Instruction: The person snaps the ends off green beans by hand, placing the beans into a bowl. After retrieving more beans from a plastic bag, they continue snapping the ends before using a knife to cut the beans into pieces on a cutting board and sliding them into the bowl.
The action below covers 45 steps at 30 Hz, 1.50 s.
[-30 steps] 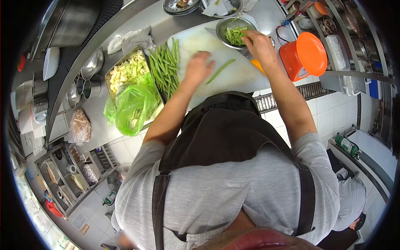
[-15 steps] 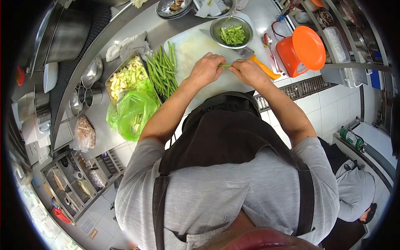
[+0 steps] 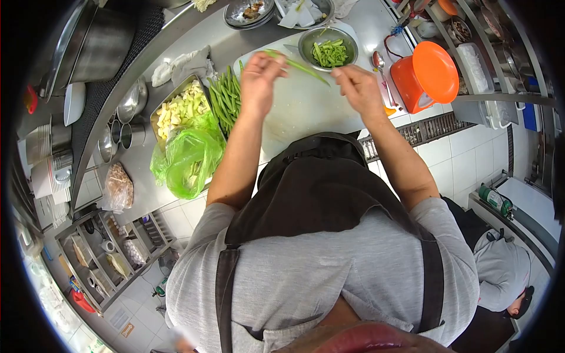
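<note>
My left hand (image 3: 263, 76) is closed on a long green bean (image 3: 306, 69), held slanting above the white cutting board (image 3: 306, 115). My right hand (image 3: 359, 89) is pinched near the bean's far end, beside the bowl; whatever its fingertips hold is too small to make out. A metal bowl (image 3: 303, 44) with cut green bean pieces (image 3: 331, 53) stands on the board's far side. Whole green beans (image 3: 224, 100) lie in a pile left of the board, partly behind my left wrist. An orange handle (image 3: 389, 110) shows beneath my right wrist, mostly hidden.
Left stands a tray of chopped pale vegetables (image 3: 182, 109) with a green plastic bag (image 3: 188, 159). An orange scale (image 3: 421, 79) and a spoon (image 3: 382, 73) are at right. More bowls (image 3: 249, 13) stand at the back. Another person (image 3: 500, 270) is behind at lower right.
My hands were together at a bean over the board. They have moved apart, the left up and leftward with a long bean, the right slightly toward the bowl's right side.
</note>
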### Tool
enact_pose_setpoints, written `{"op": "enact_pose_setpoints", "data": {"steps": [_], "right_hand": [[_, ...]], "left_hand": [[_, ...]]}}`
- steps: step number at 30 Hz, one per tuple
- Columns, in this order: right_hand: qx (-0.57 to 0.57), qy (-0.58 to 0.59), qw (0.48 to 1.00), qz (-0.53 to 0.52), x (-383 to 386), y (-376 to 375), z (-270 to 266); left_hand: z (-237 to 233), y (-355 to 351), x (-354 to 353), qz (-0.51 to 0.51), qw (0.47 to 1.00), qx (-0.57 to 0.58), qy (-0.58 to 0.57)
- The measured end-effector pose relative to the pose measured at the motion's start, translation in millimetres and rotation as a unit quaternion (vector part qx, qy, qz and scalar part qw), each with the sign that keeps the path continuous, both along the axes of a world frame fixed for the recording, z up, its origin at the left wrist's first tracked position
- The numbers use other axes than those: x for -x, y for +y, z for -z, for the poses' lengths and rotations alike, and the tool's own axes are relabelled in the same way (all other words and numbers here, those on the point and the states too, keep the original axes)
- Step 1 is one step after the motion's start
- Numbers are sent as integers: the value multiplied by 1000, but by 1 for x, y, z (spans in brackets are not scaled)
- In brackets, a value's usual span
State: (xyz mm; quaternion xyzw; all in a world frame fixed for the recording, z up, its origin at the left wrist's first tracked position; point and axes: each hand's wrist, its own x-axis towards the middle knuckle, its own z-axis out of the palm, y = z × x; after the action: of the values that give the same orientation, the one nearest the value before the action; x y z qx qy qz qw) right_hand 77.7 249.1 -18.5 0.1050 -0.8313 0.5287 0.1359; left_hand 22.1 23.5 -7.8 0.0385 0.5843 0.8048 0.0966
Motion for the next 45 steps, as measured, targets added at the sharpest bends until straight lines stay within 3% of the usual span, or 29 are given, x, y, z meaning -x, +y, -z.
{"op": "enact_pose_setpoints", "data": {"steps": [1,5,7,12,16,19,21,23,24,26,29,31,33,35,36,37,38,40,41,42,43,44,45], "right_hand": [[20,-33,998,43,0,9,7],[24,-71,981,180,-1,39,30],[33,-97,977,187,-2,36,20],[-2,-107,994,-23,-5,-4,6],[-37,-160,985,-58,-4,-12,0],[39,-159,985,-53,-4,-8,-4],[169,-169,971,16,-1,-3,-13],[203,-142,969,19,8,1,-11],[221,-119,967,37,12,0,-19],[226,-102,968,46,16,-8,-31],[164,-87,983,12,15,-22,-25],[108,-71,991,-20,8,-32,-19],[-67,-14,993,-100,3,-32,-5],[-48,-33,994,-96,-1,-29,-3],[-30,-56,996,-70,0,-24,-3],[-57,-51,996,-39,6,-16,-5],[-74,-40,996,-20,17,-8,-4],[-90,-32,995,0,42,9,4],[-200,27,979,-12,57,18,9],[-306,87,948,-21,65,25,11],[-307,86,948,-15,65,31,4],[-335,-9,942,-17,68,39,-4],[-359,-105,927,-20,70,44,-18]], "left_hand": [[-1,-10,8,-87,995,-38,-13],[3,-41,19,-139,989,-50,-6],[-2,-42,17,-121,992,-41,-10],[-5,-11,7,-65,997,-39,-18],[-5,-5,3,-48,998,-42,-24],[1,-10,-3,-41,997,-40,-50],[8,-14,-10,-36,996,-42,-70],[15,-15,-22,100,988,9,-118],[14,-12,-31,90,989,6,-116],[13,1,-49,236,961,85,-117],[24,14,-59,191,974,82,-95],[28,9,-56,102,991,35,-84],[34,-9,-44,-109,986,11,-128],[62,-44,-25,-195,970,35,-141],[77,-66,-20,-249,933,241,-94],[86,-84,-17,-286,851,437,-48],[90,-98,-15,-294,849,436,-53],[96,-115,-16,-267,793,547,-32],[92,-117,-23,-265,793,547,-34],[81,-116,-29,-271,754,598,-16],[74,-115,-36,-275,712,646,4],[70,-118,-43,-302,701,641,70],[43,-116,-55,-286,763,578,45]]}}
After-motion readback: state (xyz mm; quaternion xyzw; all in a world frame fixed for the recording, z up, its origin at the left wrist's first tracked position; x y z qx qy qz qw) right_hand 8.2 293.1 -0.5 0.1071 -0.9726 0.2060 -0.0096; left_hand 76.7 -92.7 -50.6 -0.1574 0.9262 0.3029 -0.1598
